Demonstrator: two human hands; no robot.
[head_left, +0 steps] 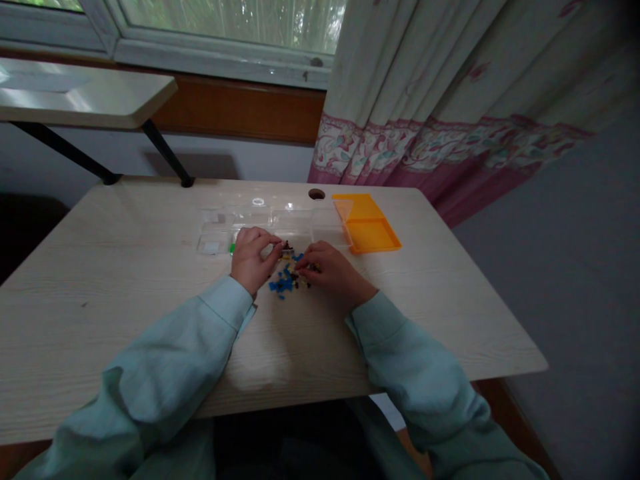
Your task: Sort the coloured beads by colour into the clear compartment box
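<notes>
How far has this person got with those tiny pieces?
Done: the orange lid lies open beside the clear box, and blue pieces are out on the table. In hand: the left hand pinches a small dark piece; the right hand touches the blue ones. Left: those pieces lie loose.

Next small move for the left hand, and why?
Probably lift the dark piece and set it in the clear box. The left hand seems to pinch it at the edge of the blue pieces, the box lies just behind, and the right hand rests on those pieces.
</notes>
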